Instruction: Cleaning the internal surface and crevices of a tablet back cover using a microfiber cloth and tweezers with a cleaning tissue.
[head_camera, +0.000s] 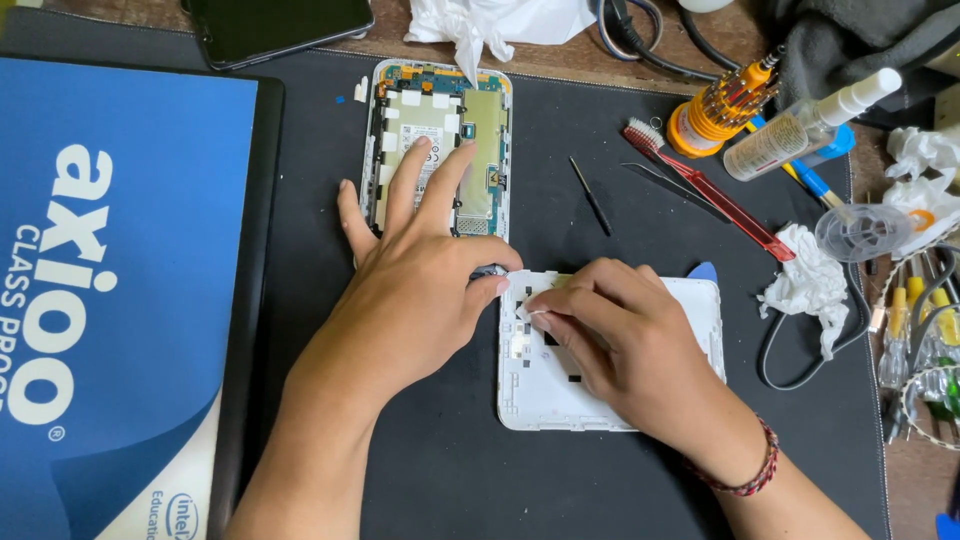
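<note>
White back cover (610, 400), black mat (560, 200), cluttered bench

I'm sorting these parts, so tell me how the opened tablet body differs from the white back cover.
The tablet body lies lengthwise away from the person, its circuit board and metal shields exposed; the back cover lies crosswise, showing a plain white inside with small dark patches. The left hand rests fingers on the body, while the right hand pinches something small over the cover. Both sit on the black mat, with white rims.
</note>
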